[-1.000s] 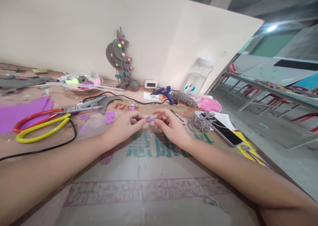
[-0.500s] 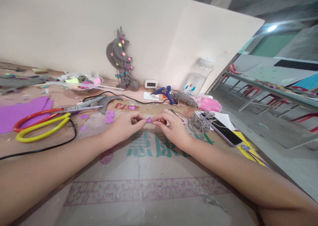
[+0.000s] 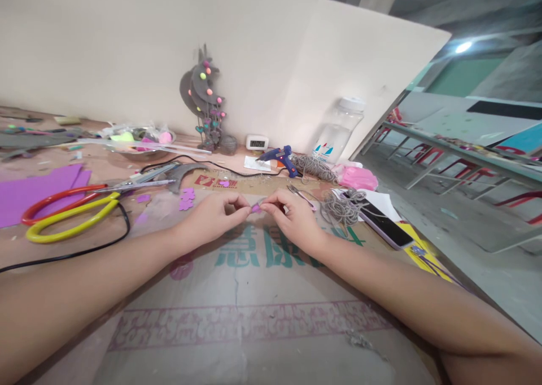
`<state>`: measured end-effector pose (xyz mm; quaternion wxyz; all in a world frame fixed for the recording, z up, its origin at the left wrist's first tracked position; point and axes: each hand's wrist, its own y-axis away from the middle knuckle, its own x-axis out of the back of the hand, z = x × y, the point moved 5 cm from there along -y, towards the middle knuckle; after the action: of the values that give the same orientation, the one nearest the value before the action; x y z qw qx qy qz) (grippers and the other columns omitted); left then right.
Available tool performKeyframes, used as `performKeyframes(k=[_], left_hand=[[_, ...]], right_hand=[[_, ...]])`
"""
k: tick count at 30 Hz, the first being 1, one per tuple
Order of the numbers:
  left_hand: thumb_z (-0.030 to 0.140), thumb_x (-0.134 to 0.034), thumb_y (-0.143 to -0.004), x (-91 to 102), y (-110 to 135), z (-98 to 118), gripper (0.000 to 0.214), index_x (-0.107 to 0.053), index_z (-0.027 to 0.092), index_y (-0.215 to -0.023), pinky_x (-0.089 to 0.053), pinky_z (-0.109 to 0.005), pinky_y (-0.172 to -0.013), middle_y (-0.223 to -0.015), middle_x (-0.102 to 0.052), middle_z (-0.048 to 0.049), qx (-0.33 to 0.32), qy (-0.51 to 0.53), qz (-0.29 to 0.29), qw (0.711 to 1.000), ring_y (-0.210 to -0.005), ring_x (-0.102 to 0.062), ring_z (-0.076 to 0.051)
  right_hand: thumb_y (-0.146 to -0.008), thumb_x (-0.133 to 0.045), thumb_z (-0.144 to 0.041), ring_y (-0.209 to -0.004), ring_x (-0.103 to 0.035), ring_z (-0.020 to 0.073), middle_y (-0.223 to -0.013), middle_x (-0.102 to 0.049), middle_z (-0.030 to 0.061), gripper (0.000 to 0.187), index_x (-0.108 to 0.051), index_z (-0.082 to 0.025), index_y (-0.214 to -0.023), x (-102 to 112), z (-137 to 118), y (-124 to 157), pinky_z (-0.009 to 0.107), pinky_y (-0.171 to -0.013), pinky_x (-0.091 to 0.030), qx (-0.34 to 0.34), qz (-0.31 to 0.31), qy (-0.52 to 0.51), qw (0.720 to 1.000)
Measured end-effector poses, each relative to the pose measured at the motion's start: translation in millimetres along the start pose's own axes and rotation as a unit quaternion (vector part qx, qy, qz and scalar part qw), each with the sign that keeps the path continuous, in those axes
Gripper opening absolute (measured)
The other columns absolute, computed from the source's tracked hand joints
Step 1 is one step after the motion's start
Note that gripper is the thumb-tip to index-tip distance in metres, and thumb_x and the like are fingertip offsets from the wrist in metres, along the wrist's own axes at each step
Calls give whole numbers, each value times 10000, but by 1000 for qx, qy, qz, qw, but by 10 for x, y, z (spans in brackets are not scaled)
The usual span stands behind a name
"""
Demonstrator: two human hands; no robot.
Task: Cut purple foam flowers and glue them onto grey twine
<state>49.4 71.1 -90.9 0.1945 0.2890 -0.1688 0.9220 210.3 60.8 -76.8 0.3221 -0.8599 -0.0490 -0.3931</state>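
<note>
Between my hands is a small purple piece [image 3: 256, 208], mostly covered by fingertips, so its shape cannot be made out. My left hand [image 3: 220, 214] pinches its left side between thumb and index finger. On the other side, the thumb and fingers of my right hand [image 3: 294, 218] close on its right end. Both hands are just above a printed cardboard sheet [image 3: 254, 294]. Purple cut-out shapes [image 3: 187, 198] lie left of my left hand, and another small purple cut-out [image 3: 224, 184] is beyond it. Small snips [image 3: 301, 196] lie just behind my right hand.
At left are red-and-yellow-handled scissors [image 3: 71, 215], purple sheets [image 3: 40, 196] and a black cord [image 3: 122, 238]. A blue glue gun [image 3: 284, 160], water bottle [image 3: 339, 134], grey cord [image 3: 342, 207] and phone [image 3: 383, 221] stand or lie right. A decorated grey moon ornament [image 3: 203, 97] is against the wall.
The purple piece has tilted, its right end now a little higher. My right fingertips have shifted slightly up. Both hands otherwise stay in place, still pinching it.
</note>
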Motion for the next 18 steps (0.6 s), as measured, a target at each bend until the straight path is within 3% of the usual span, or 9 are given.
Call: performKeyframes(k=[8, 18], left_hand=[[349, -491, -823, -21, 13, 7, 224, -624, 178, -768, -394, -244, -626, -720, -625, 10, 4, -7, -17, 1000, -664, -545, -132], [364, -424, -865, 6, 2, 27, 305, -615, 173, -724, -392, -247, -654, -697, -603, 15, -28, -4, -17, 999, -710, -553, -143]], right_hand=[[-868, -574, -225, -652, -583, 123, -735, -673, 1, 116, -657, -179, -801, -64, 39, -17, 232, -618, -432, -39, -50, -61, 996], [-881, -537, -253, -605, -530, 115, -694, -636, -1, 158, -630, -164, -789, -68, 32, -18, 226, -573, -394, -58, -60, -66, 994]])
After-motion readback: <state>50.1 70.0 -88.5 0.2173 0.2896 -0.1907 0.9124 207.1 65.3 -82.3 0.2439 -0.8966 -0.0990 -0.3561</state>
